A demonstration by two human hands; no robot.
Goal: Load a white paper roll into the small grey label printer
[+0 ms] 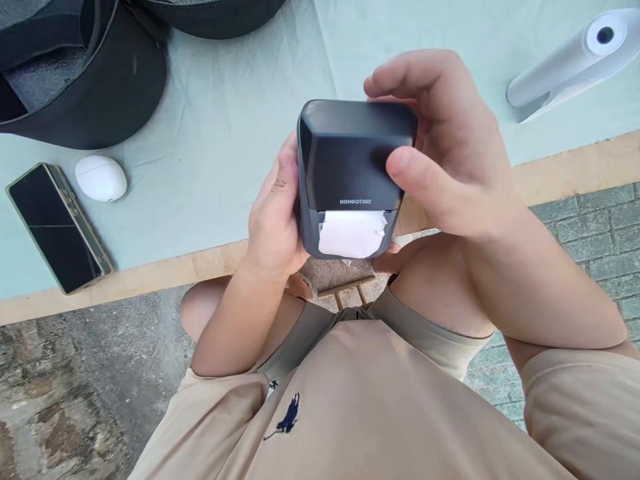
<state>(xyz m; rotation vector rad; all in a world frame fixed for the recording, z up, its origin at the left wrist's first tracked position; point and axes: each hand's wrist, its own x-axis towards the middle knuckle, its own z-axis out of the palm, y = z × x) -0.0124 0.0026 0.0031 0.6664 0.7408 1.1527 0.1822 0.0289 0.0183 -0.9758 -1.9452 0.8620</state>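
Observation:
A black label printer marked NIIMBOT is held up in front of my body, over the table's front edge. White paper with a torn right side sticks out of its lower end. My left hand grips the printer's left side, its fingers partly hidden beneath. At the right side is my right hand, thumb resting on the black lid and fingers curled around the far right corner.
On the pale green cloth lie a phone and a white rounded case at the left. An open black zippered bag stands behind them. A white paper roll lies at the back right.

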